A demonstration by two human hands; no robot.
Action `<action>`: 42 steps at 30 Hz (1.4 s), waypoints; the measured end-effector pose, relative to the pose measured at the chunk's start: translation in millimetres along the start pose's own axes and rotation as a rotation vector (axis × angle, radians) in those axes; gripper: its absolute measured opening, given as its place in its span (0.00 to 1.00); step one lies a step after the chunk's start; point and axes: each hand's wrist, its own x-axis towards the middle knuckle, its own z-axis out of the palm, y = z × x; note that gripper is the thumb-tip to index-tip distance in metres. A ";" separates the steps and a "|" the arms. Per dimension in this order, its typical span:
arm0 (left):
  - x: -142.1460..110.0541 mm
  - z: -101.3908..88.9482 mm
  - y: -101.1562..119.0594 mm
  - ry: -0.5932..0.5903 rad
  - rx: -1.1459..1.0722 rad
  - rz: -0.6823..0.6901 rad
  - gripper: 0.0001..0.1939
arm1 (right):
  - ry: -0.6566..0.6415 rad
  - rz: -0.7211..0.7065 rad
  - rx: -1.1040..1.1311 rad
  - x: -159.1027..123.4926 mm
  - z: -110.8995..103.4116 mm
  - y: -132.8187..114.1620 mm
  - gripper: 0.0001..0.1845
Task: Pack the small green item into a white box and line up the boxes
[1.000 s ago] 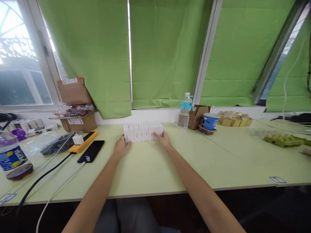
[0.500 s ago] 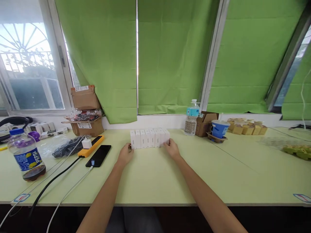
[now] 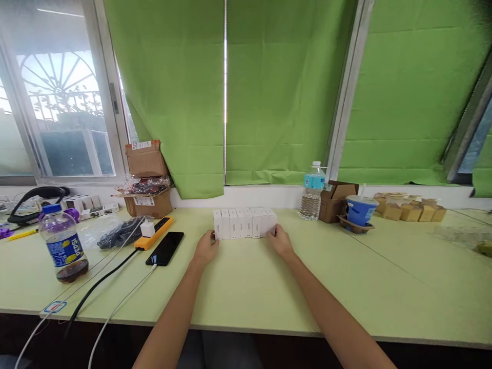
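Several small white boxes (image 3: 245,224) stand upright side by side in one row on the pale yellow-green table, with fine print on their fronts. At the row's left end my left hand (image 3: 206,248) touches the outermost box, its fingers curled. My right hand (image 3: 281,242) is at the opposite end, fingers bent against the last box's right side. Between them, the two hands hold the row from its ends. Some fingertips are hidden behind the boxes or by the hands themselves.
Left of the hands lie a black phone (image 3: 165,249) on a white cable, an orange power strip (image 3: 156,233) and a Pepsi bottle (image 3: 64,245). A water bottle (image 3: 311,192), a blue cup (image 3: 360,210) and small tan boxes (image 3: 413,207) stand at right.
The whole scene has shifted rightward in view as my head turned slightly left. My right fingers have slid from the last box's front toward its right edge. The row looks nearly unchanged.
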 end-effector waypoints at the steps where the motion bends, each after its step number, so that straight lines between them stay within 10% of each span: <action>1: 0.0 0.2 -0.1 0.002 0.000 0.000 0.15 | 0.000 0.001 -0.006 0.0 -0.1 -0.1 0.24; 42: -1.3 -3.1 5.4 -0.011 0.006 -0.024 0.15 | -0.022 0.034 -0.085 -5.8 -4.1 -11.4 0.21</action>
